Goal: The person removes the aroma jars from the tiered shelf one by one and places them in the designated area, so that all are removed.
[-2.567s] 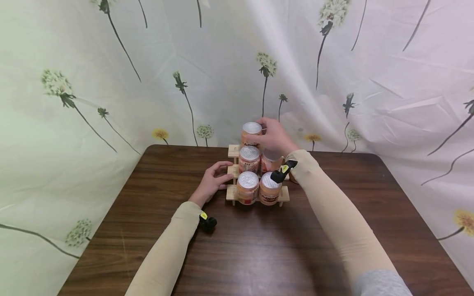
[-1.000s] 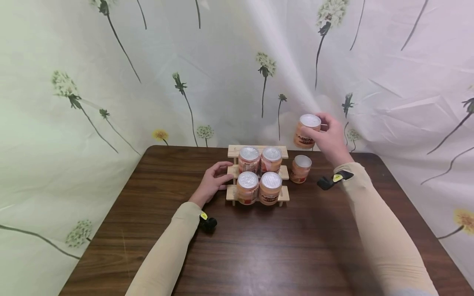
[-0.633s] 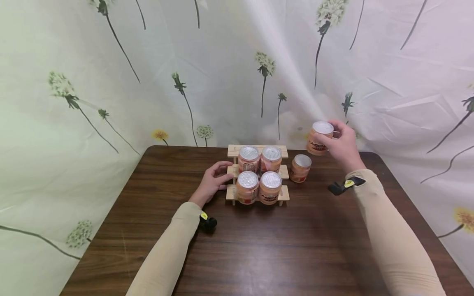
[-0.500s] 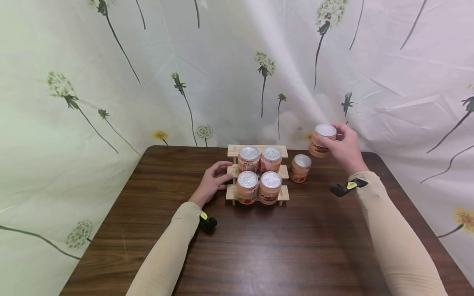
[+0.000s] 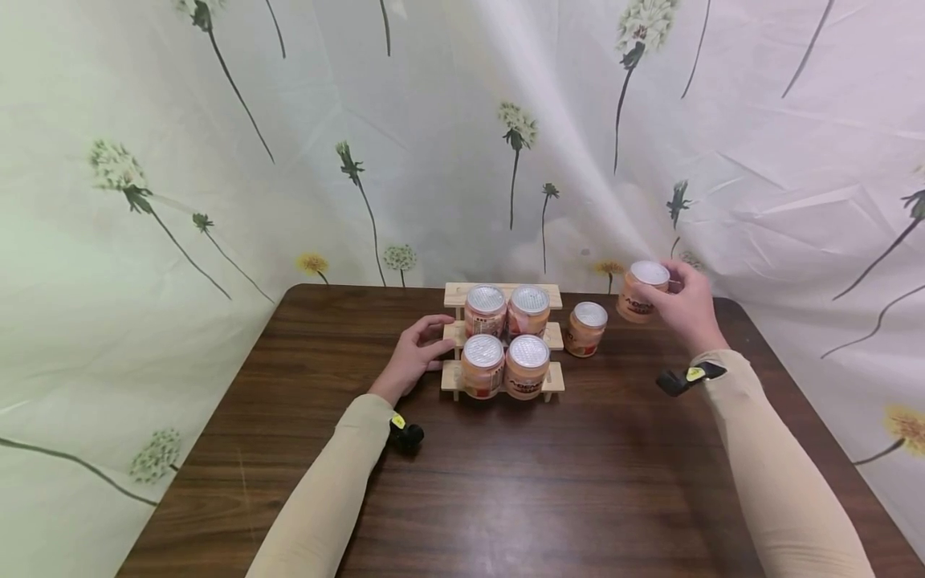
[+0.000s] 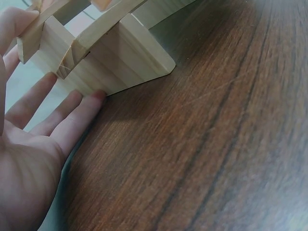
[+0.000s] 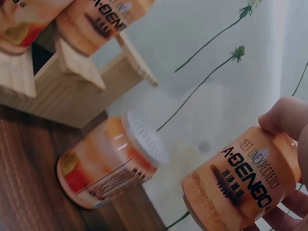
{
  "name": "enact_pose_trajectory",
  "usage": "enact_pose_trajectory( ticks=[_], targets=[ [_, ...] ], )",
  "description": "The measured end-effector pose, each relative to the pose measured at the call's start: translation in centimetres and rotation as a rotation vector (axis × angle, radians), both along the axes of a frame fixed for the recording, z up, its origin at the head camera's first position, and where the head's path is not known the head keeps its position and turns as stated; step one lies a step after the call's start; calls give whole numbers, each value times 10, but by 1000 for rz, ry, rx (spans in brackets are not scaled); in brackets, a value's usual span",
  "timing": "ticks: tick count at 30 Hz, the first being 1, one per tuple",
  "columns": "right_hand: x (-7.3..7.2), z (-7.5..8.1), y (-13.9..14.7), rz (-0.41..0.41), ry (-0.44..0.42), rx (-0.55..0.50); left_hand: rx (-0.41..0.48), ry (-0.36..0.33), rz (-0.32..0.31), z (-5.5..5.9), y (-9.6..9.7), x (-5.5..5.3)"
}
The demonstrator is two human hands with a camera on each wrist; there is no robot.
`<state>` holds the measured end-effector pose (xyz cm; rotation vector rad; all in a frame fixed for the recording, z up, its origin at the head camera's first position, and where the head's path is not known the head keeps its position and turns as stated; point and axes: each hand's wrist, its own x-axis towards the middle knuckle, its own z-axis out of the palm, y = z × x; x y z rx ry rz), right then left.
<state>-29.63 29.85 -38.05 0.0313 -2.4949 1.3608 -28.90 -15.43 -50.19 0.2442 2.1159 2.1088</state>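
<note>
My right hand [image 5: 688,305] grips an orange canned jar [image 5: 634,302] with a pale lid, held upright near the table's back right edge. In the right wrist view its label [image 7: 248,178] faces the camera, with the thumb over its upper side. My left hand [image 5: 413,353] touches the left side of a three-step wooden rack [image 5: 503,293], fingers extended. The left wrist view shows the fingertips against the rack's side panel [image 6: 120,62]. Two jars [image 5: 486,313] stand on the middle step and two [image 5: 527,377] on the bottom one. The top step is bare.
Another orange jar [image 5: 585,331] stands on the table just right of the rack. The dark wooden table [image 5: 491,482] stretches out in front. A curtain [image 5: 433,160] with printed flowers hangs right behind the table's back edge.
The right hand has taken the jar from the rack's top step, carried it right past the standing jar, and lowered it. The left hand has stayed at the rack.
</note>
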Motion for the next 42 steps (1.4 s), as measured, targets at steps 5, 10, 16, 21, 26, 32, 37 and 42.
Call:
enact_pose_trajectory(
  ticks=[5,10,16,21,26,32,37,42],
  targets=[
    [2,-14,3,2,-17,13,3,-3,2,0,0,1],
    [4,-30,3,-2,-57,33,2,2,6,1,0,1],
    [3,-48,4,-12,-83,-17,0,1,5,1,1,0],
    [2,-58,5,-3,-97,-12,3,0,9,1,2,1],
    [3,-65,6,3,-108,8,10,0,8,0,2,1],
    [2,-72,8,21,-113,20,3,1,7,0,2,0],
    [2,-75,7,21,-100,30,10,-5,12,2,2,1],
    [2,-77,8,9,-94,64,-2,-2,15,2,2,1]
  ],
)
